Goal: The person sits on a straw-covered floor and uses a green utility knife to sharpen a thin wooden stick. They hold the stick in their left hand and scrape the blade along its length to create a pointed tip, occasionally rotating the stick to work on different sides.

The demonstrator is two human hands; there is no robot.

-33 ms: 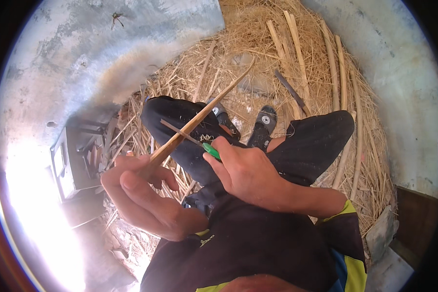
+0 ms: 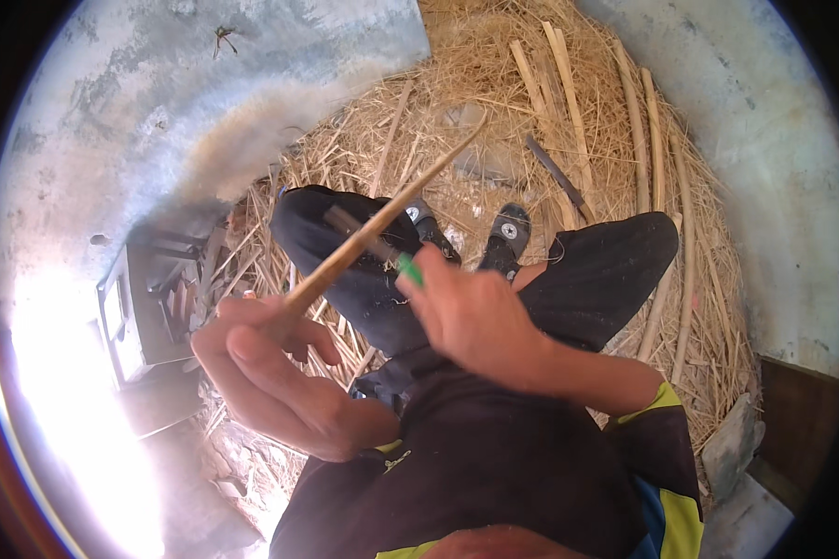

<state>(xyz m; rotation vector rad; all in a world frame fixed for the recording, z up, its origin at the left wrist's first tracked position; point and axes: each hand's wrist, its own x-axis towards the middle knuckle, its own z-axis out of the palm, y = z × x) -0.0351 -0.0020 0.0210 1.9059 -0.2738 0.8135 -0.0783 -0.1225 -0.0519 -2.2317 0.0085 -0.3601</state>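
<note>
My left hand is closed round the thick end of a long, tapering wooden stick, perhaps bamboo. The stick slants up and away to the right, its thin tip above the straw. In my right hand is a knife with a green handle, the fingers wrapped round it. Its narrow blade, blurred by motion, crosses the stick at mid-length and points to the far left. Both hands are above my lap, between my bent knees in black trousers.
Straw and shavings cover the floor. Long pale strips and poles lie at the far right. A dark narrow bar rests beyond my sandals. Grey walls stand both sides, with a box-like frame at left.
My right hand has shifted slightly up and right with the knife, whose blade now looks blurred and sits a little further along the stick. The left hand stays nearly still.
</note>
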